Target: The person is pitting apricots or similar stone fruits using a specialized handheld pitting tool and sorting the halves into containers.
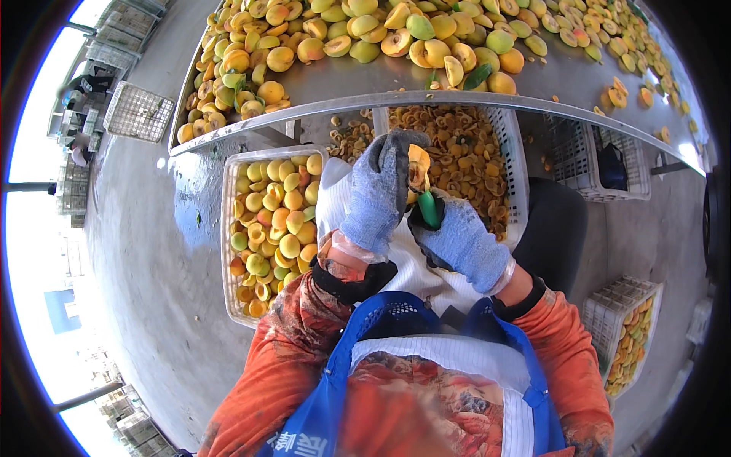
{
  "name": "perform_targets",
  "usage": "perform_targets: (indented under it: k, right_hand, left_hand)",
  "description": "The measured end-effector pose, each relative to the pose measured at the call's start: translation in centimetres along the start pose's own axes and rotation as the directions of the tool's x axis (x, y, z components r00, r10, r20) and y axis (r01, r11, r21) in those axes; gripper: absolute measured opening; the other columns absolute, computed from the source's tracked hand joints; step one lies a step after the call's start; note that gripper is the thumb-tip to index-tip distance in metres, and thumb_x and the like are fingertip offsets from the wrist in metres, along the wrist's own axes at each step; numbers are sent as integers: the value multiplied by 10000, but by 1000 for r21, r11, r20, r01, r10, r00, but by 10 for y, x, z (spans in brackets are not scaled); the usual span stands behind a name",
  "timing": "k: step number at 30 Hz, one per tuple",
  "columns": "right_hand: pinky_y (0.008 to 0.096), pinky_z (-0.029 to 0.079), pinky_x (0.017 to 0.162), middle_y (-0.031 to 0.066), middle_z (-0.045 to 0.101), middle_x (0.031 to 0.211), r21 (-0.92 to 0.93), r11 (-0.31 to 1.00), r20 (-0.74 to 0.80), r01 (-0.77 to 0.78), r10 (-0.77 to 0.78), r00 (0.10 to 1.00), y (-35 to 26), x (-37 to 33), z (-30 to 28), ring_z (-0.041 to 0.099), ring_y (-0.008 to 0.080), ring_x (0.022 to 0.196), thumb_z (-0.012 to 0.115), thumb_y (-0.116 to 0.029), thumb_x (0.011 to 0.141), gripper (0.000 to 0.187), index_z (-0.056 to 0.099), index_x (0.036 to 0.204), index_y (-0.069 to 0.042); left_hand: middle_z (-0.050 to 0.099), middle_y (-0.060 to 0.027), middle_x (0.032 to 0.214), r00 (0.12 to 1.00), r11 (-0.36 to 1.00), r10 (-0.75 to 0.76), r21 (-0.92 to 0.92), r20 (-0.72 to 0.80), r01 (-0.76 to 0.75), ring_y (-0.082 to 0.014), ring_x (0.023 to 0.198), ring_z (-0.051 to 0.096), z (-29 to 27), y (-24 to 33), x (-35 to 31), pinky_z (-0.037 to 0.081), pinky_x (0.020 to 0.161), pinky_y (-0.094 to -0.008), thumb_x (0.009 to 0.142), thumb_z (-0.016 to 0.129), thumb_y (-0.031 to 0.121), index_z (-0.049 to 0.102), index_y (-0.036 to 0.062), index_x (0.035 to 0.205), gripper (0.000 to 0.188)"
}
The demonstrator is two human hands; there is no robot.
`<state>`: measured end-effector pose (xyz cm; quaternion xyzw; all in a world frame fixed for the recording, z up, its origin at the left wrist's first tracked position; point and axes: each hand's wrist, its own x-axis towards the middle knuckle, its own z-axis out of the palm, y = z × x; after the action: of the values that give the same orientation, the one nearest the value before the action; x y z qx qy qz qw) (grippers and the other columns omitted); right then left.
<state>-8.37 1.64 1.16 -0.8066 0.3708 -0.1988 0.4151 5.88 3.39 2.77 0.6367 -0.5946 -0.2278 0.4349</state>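
Cut fruit in left hand, white lettering on blue apron

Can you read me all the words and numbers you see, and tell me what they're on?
White characters on the blue apron, at the picture's lower edge: I won't copy them out.
I can make out no writing on the gloves or the green tool handle.
Any on the far-left stacked crates would be too small to read.
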Motion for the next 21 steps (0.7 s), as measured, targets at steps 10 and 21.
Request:
perform_targets:
  k: [10, 21]
  right_hand:
    - [259, 371, 348, 48, 506, 532, 702, 293, 607, -649, 231, 760, -10, 1, -27, 473, 141, 378, 658, -168, 753, 242, 537, 879, -1]
    - [243, 369, 344, 29, 488, 537, 763, 115, 629, -636, 94, 772, -2, -8, -34, 460, 121, 374, 688, -181, 707, 310, 521, 882, 12]
  left_hand:
    - [618, -127, 973, 996, 991, 65, -111, -66, -72, -198, 824, 609, 5, -5, 10, 483, 735, -289, 947, 405, 226, 580, 59, 1096, 284]
    - [615, -57, 763, 908, 912, -262, -225, 327, 344, -82, 632, 537, 2, -1, 27, 463, 553, -242, 922, 469, 369, 629, 24, 990, 387]
